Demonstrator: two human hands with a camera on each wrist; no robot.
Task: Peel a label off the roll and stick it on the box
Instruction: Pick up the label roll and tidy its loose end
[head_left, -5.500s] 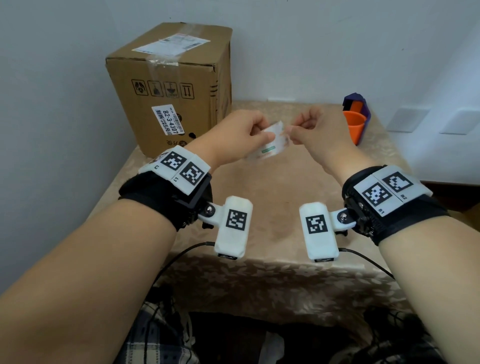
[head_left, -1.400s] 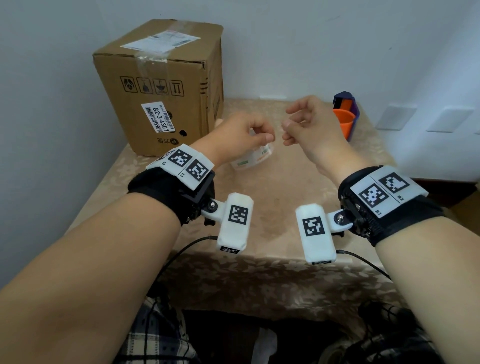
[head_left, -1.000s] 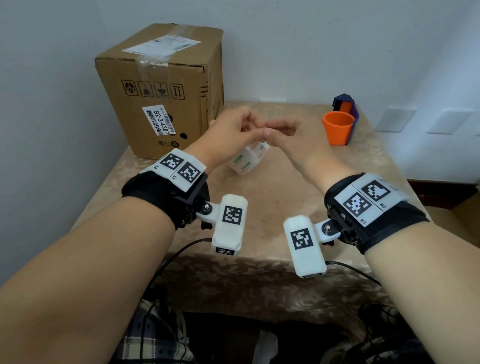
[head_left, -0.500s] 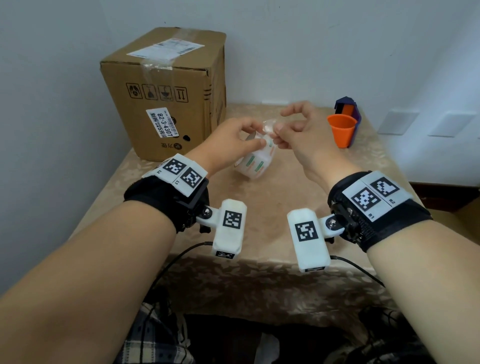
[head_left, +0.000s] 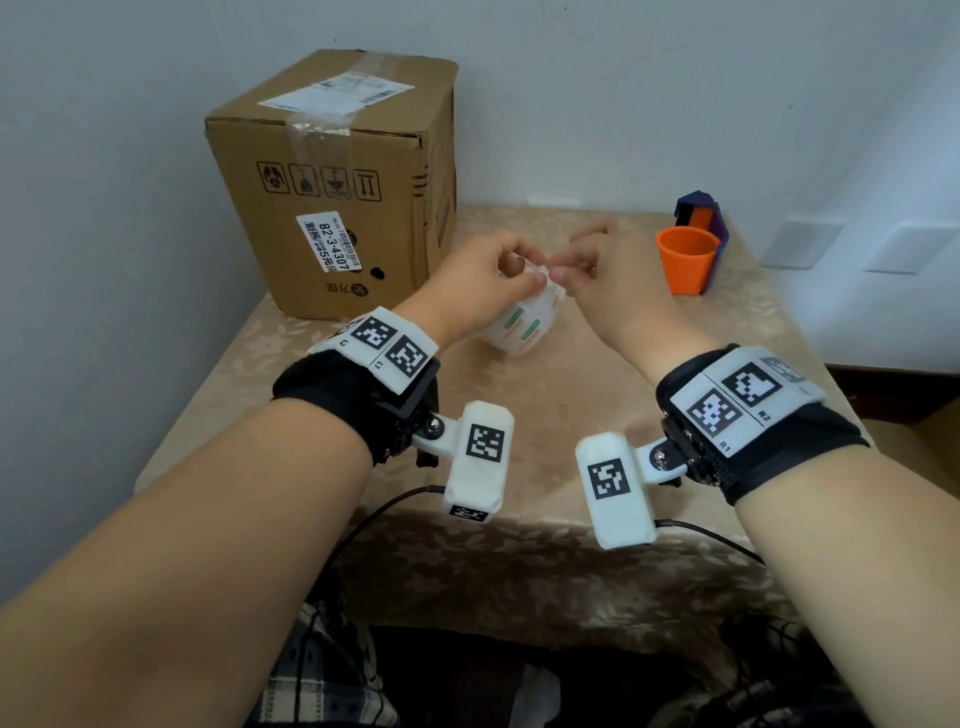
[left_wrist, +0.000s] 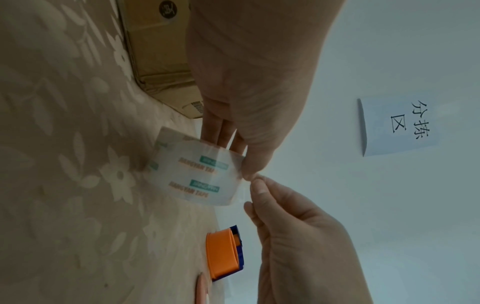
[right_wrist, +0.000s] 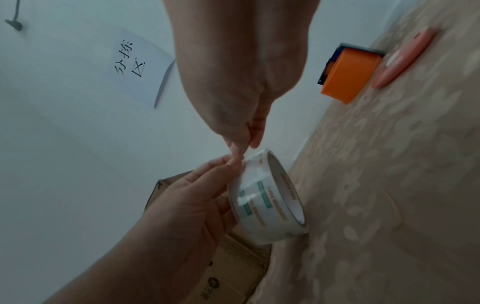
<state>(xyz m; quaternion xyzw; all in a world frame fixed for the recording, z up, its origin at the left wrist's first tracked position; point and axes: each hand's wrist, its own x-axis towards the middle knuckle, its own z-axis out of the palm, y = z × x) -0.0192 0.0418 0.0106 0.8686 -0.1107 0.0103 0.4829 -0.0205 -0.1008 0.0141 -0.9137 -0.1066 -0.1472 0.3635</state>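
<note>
A person's left hand (head_left: 483, 283) holds a clear roll of tape (head_left: 519, 327) up off the patterned table (head_left: 571, 415), thumb and fingers curled around the top of the ring. The right hand (head_left: 597, 275) meets it there, thumb and forefinger pressed together on the loose edge at the rim of the roll; from the left wrist view a thin clear strip (left_wrist: 242, 195) shows just under the pinching fingertips (left_wrist: 257, 186). The roll, printed in green and orange, hangs tilted just above the tabletop. The cardboard box (head_left: 337, 182) stands at the back left corner against the wall, near the left hand but not touching it. An orange cup (head_left: 685, 267) sits at the back right, beside a dark blue holder (head_left: 714, 218).
</note>
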